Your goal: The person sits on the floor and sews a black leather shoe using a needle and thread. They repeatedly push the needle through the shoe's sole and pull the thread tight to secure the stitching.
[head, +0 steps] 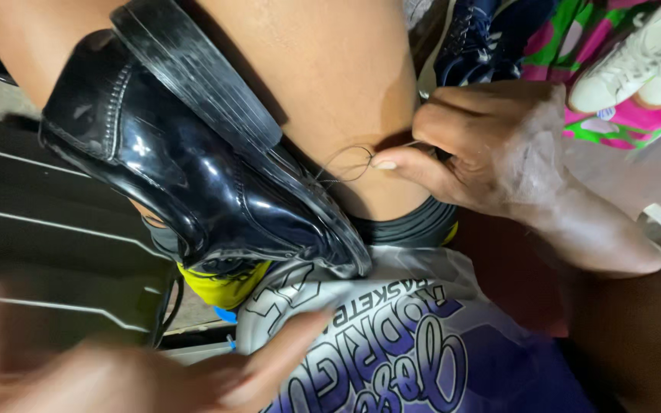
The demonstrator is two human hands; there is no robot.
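The right hand (491, 145) pinches a thin thread (350, 162) running to the sole edge of a glossy black dress shoe (193, 160) (resting on the lap). The left hand (139, 375) is blurred, fingers loosely spread, holding nothing.

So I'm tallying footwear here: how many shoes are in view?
4: a black shoe on the lap, a navy shoe at top centre, two white sneakers top right. Others may be hidden.

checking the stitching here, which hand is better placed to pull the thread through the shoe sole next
Right, probably. The right hand already pinches the thread, which loops to the sole edge of the black shoe. The left hand is low, blurred and away from the thread, near the printed shirt.
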